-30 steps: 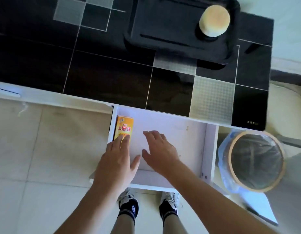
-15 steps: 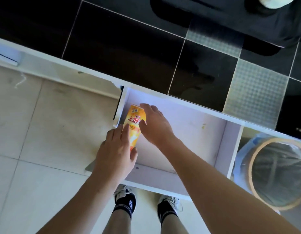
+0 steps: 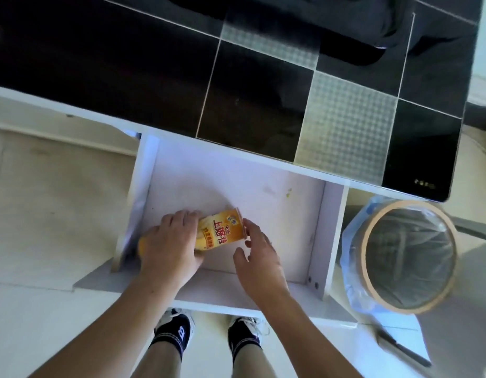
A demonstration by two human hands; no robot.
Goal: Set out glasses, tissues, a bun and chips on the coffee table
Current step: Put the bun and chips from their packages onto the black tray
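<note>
**Inspector:** Start at the bottom of the frame and work upward.

**Assistant:** Lower centre: two feet in dark shoes with white laces (image 3: 209, 331), standing on pale floor tiles (image 3: 45, 200). Two bare forearms rise from the bottom edge to the middle of the frame.

**Inspector:** Hands?

**Assistant:** The left hand (image 3: 169, 248) sits centre-left, fingers and thumb curled round the yellow-orange cardboard chips carton with red lettering (image 3: 221, 233). It has firm hold of the carton's left part. The right hand (image 3: 259, 257), just right of centre, is spread and relaxed. Its fingertips are at the carton's right end, and I cannot tell if they touch it. It grips nothing.

**Inspector:** Location of the carton?

**Assistant:** Lying on its side over the open white wooden drawer (image 3: 291, 214), in the drawer's lower-left area. Whether it rests on the drawer floor or is lifted clear, I cannot tell.

**Inspector:** Beside the drawer?

**Assistant:** At right, a round bin with a tan rim and a clear bluish plastic liner (image 3: 408, 257), standing just beside the drawer's right wall.

**Inspector:** Beyond?

**Assistant:** The black glossy coffee table top with white grid lines and grey textured squares (image 3: 127, 64) spans the upper frame. At upper right, a dark tray (image 3: 345, 36) lies on it, partly cut off by the frame edge.
</note>
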